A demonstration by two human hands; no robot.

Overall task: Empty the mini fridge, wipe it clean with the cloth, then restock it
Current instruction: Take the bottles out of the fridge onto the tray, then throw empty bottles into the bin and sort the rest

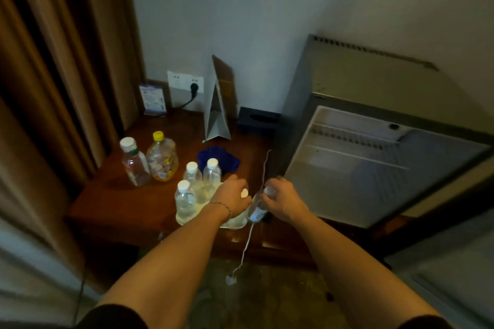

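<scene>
The mini fridge (361,163) stands at three o'clock with its door swung out of frame, its pale interior showing only wire shelves — the lower right part is cut off by a dark edge. At the centre, both hands work at the front edge of the wooden desk (112,203). The right hand (280,199) has its fingers curled round the neck of a small water bottle (257,209), which tilts with its base toward six o'clock; its label is too blurred to read. The left hand (232,195) reaches over a pale tray (184,219); its fingers are bent downward, a white cap (244,193) shows at its knuckles, and whether it grips that bottle cannot be made out, since the bottle body is hidden under the hand.

On the tray stand three small capped bottles (199,181), just beside the left hand at nine o'clock. Further toward ten o'clock sit a white-capped bottle (134,161) and a yellow-capped bottle (162,157), touching. The blue cloth (218,158) lies crumpled at twelve o'clock of the tray, behind the bottles. Beyond it are a folded card stand (217,104) and a dark tissue box (258,120). A thin white cord (247,243) hangs off the desk edge — its upper end is lost between the hands.
</scene>
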